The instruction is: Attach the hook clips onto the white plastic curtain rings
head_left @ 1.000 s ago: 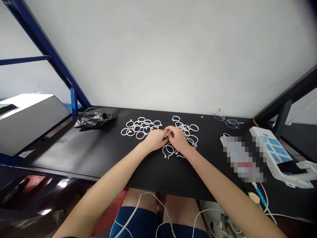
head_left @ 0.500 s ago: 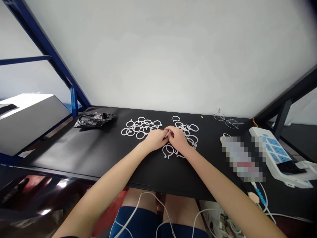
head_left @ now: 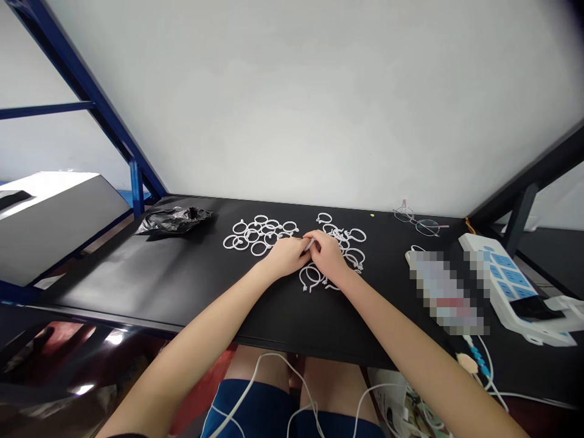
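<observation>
My left hand (head_left: 290,255) and my right hand (head_left: 326,254) meet over the middle of the black table, fingers closed together on one white plastic ring (head_left: 311,244). Only a short piece of that ring shows between the fingertips; the rest is hidden. To the left lies a pile of white rings (head_left: 259,248), which look closed into full circles. Around and beneath my right hand lie several other white rings (head_left: 358,235), some with a visible gap and small end tabs. One gapped ring (head_left: 310,277) rests just in front of my hands.
A crumpled black plastic bag (head_left: 176,220) lies at the left. Glasses (head_left: 426,227) rest near the wall at the right, with a blurred-out phone (head_left: 444,292) and a white power strip (head_left: 511,286) nearer. White cables (head_left: 269,355) hang over the lap below the table edge.
Almost nothing differs. Both hands stay in place, and the white ring between the fingers has tilted very slightly.
</observation>
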A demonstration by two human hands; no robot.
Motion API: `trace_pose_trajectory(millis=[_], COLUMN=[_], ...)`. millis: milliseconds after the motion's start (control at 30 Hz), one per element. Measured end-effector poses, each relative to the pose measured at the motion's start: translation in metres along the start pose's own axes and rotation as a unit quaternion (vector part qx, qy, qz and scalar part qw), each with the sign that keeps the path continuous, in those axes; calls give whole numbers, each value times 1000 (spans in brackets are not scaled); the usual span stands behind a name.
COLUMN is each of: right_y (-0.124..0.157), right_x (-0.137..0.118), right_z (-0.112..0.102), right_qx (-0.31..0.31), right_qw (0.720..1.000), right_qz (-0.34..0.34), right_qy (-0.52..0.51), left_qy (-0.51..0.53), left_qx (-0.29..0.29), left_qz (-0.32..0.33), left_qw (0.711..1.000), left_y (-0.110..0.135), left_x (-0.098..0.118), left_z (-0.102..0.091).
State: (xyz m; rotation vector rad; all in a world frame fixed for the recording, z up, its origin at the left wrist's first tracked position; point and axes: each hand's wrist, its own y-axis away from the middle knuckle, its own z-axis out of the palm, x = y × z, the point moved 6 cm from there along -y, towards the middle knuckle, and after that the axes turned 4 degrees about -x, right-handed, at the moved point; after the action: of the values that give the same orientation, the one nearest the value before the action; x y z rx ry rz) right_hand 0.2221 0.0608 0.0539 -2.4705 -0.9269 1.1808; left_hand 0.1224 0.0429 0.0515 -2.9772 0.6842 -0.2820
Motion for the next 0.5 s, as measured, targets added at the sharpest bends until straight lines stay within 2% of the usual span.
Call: trace_pose_trajectory(millis=[500], right_y=[1], right_x=[1], right_z=[0], right_qx=[12], right_qw=[1000], right_qz=[-2], right_qy=[-10], left_qy=[3], left_qx=[9], left_qz=[4], left_qw=[1000], left_y=[0], left_x=[0], left_z=[0])
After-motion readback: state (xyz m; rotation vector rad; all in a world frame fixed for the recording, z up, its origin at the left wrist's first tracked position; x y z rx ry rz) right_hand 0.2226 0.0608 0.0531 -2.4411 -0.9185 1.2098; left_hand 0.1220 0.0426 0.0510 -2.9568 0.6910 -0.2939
